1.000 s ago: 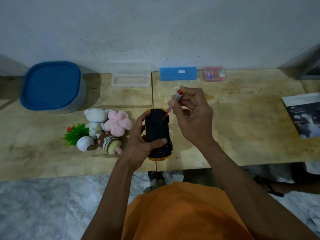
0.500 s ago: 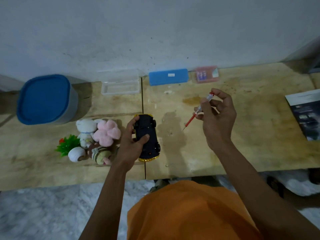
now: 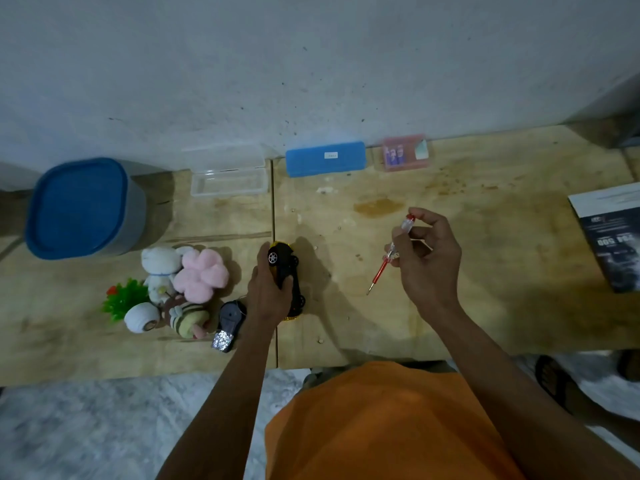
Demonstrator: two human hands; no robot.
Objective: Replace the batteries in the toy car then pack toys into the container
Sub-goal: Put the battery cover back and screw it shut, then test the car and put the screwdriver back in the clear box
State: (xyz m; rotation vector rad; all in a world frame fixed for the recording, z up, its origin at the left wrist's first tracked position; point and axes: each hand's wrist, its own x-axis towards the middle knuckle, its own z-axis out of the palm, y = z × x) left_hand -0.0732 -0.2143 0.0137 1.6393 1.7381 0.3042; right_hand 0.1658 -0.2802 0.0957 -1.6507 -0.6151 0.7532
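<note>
One second has been enough to part tool and toy: the toy car (image 3: 284, 277), which a moment ago lay belly-up under the screwdriver tip, is now rolled onto its side on the wooden table (image 3: 485, 271), one white-spoked wheel facing up, with the left hand (image 3: 268, 292) wrapped round its body. The screwdriver (image 3: 389, 256) has swung well clear to the right, pinched high on its clear handle by the right hand (image 3: 427, 258), red shaft slanting down and tip above the bare wood. That separation suggests the cover screw is out or loosened and the person is tipping the car to free the battery door or shake the cells loose, though the underside faces away and the compartment cannot be seen. A small dark remote (image 3: 228, 322) with a glittery end lies just left of the left wrist. Beyond it sit the plush toys (image 3: 187, 285), bunched together and touching, still unpacked. The blue-lidded container (image 3: 81, 207) stands farther left, its lid on. Against the wall lie a clear open case (image 3: 228, 178), a blue box (image 3: 325, 159) and a pink battery pack (image 3: 405, 154), so the fresh cells look untouched.
</note>
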